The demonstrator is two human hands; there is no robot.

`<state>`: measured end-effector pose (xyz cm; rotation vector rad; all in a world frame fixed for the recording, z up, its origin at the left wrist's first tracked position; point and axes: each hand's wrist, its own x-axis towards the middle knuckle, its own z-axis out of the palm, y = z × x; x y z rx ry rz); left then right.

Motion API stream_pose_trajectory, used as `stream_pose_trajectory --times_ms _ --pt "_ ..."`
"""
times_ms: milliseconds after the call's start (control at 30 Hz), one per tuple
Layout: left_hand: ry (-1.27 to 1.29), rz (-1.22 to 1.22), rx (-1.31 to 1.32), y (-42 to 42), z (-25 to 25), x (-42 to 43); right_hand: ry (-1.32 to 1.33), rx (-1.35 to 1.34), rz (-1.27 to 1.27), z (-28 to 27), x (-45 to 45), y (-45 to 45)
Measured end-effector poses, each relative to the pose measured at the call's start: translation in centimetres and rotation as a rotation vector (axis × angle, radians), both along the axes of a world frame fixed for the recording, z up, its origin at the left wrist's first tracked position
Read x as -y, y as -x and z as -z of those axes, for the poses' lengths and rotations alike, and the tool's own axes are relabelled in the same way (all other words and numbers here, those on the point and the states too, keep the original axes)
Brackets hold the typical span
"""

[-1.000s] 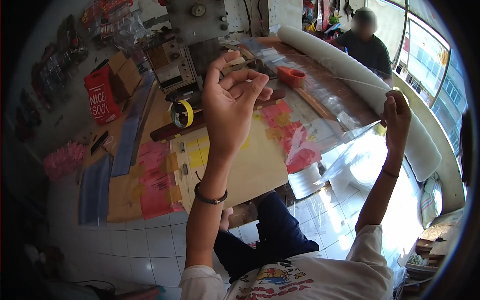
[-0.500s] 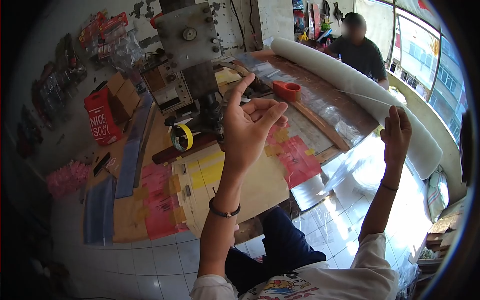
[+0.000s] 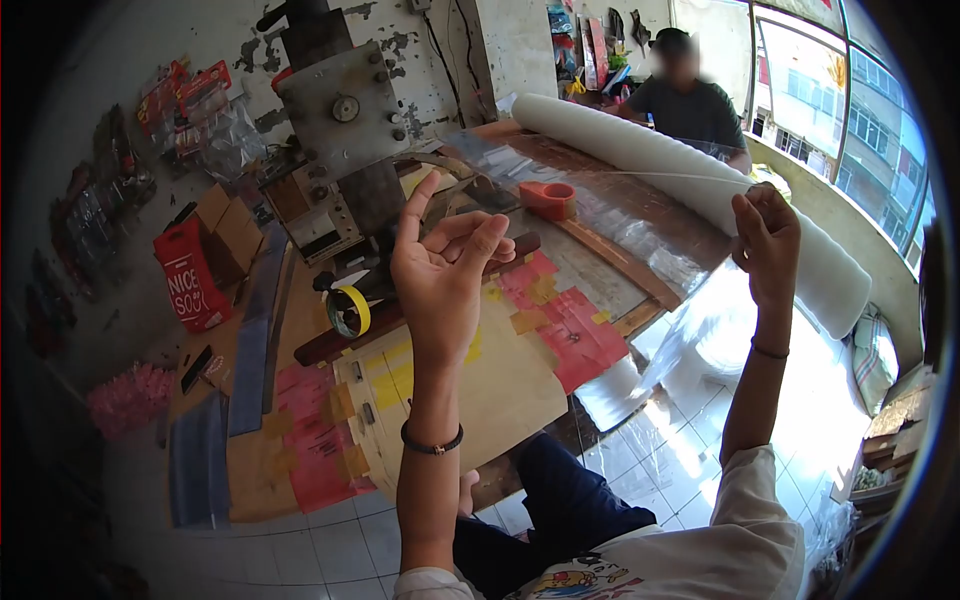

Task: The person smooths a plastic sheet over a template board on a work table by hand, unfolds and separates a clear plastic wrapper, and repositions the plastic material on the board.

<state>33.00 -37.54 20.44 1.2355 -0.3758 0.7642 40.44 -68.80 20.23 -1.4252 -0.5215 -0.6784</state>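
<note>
My right hand [image 3: 768, 245] is raised at the right, its fingers pinched on one end of a thin, pale strand [image 3: 690, 177]. The strand runs leftward in the air and fades from sight, so I cannot tell where its other end is. My left hand [image 3: 440, 275] is held up above the table, in front of the press-like machine [image 3: 345, 100]. Its index finger points up, while the thumb presses toward the other curled fingers. Whatever may be in that pinch is too small to make out.
Below my hands lies a tan board [image 3: 510, 375] with red sheets [image 3: 575, 340] taped to it. A yellow tape roll [image 3: 350, 310], an orange tape dispenser [image 3: 547, 200] and a wooden bar [image 3: 620, 255] rest on the table. Beyond a long white roll [image 3: 640, 145] sits another person [image 3: 690, 110].
Both hands appear slightly further left, as does the whole scene, since the head view has shifted. The right hand keeps its pinch on the strand, which looks more level now.
</note>
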Motion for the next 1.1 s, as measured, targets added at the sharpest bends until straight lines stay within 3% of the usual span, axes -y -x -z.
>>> stream_pose_trajectory --times_ms 633,733,933,1100 --pt "-0.077 -0.036 0.008 3.2 0.0 -1.2 0.063 0.064 0.112 -0.6 -0.3 0.2" --pt "-0.094 -0.031 -0.025 3.9 0.3 -2.2 0.094 0.037 0.011 -0.5 -0.8 0.8" --pt "-0.099 0.254 -0.133 6.4 3.6 -6.4 0.185 -0.08 -0.393 1.2 -4.8 2.9" --pt "-0.16 0.108 -0.275 8.0 6.2 -10.0 0.207 -0.208 -0.558 4.2 -7.4 0.6"
